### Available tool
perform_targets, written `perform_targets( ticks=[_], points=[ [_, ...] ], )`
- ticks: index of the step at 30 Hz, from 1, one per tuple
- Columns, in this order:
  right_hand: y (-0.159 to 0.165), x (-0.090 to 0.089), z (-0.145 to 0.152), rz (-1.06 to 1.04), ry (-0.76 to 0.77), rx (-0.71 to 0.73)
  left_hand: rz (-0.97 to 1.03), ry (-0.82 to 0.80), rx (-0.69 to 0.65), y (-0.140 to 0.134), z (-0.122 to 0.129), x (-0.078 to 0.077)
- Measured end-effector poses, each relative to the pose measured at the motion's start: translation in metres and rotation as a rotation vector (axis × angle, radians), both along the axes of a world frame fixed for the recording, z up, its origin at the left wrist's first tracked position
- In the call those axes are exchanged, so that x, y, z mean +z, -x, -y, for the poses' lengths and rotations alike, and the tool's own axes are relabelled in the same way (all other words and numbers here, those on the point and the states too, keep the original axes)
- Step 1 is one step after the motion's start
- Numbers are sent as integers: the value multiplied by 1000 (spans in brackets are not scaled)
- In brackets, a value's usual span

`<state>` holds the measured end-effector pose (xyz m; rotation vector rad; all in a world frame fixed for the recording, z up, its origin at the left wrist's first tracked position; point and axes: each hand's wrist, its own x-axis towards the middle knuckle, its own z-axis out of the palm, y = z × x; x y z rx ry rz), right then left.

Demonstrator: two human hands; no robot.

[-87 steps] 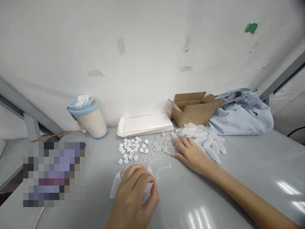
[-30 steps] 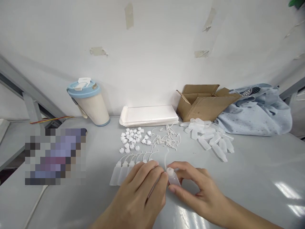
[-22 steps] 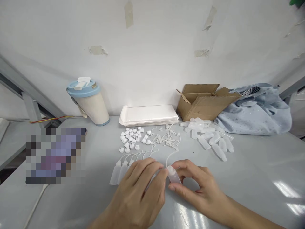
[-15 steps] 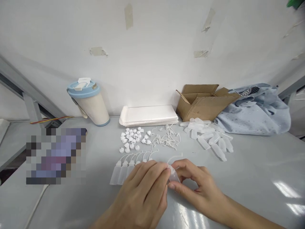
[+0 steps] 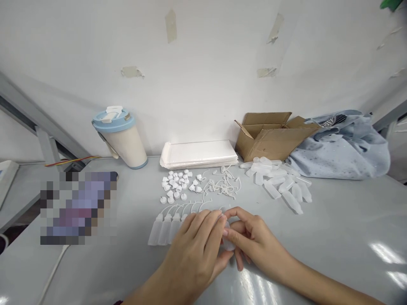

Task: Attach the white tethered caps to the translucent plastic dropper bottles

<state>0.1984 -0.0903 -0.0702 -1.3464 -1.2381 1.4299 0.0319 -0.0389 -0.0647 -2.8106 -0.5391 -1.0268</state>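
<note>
A small translucent squeeze bottle [image 5: 229, 245] is held between my two hands at the front of the table. My left hand [image 5: 199, 245] closes round its upper part from the left and hides much of it. From the right, the thumb and index finger of my right hand [image 5: 254, 237] pinch near its neck. Its thin strap barely shows above the fingers. Left of my hands, several similar bottles [image 5: 164, 231] lie side by side with curved straps at their necks. My left hand covers part of that row.
Behind the row are small white caps [image 5: 177, 184] and loose white straps [image 5: 222, 185]. More bottles [image 5: 280, 182] are heaped at right before a cardboard box [image 5: 273, 144] and blue cloth [image 5: 346, 152]. White envelopes [image 5: 200, 154], a tumbler [image 5: 124, 140] and a blurred phone [image 5: 79, 207] stand or lie farther left.
My right hand has moved left, closer against my left hand. The bottle's strap, which stuck out to the right, is now mostly hidden, and more of the bottle's lower body shows.
</note>
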Motion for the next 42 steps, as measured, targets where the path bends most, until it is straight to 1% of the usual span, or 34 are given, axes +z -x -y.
perform_targets(
  ticks=[2,4,6,9,10,12,15,19,24,30,42],
  points=[
    [0,-1,-1,-3,0,2,4,39,18,-2,0,-2],
    [-1,-1,-3,61,-12,3,5,88,48,-2,-1,-5],
    [-2,0,-4,205,-55,7,-21,120,87,-1,-2,-9],
    [-3,1,-6,467,-157,13,-123,187,106,2,-6,-13],
    [-3,0,-7,528,-184,15,-156,224,106,3,-8,-14],
    [-4,-1,-7,584,-226,20,-212,303,104,4,-11,-13],
    [-6,-5,-7,591,-322,28,-252,368,112,5,-12,-11],
    [-9,-7,-9,624,-454,75,-258,402,119,7,-13,-9],
    [-12,-9,-12,639,-531,127,-245,424,105,11,-13,-10],
    [-10,-11,-11,630,-528,140,-246,430,105,10,-13,-11],
    [-10,-7,-10,609,-508,134,-221,493,116,9,-11,-10]
  ],
)
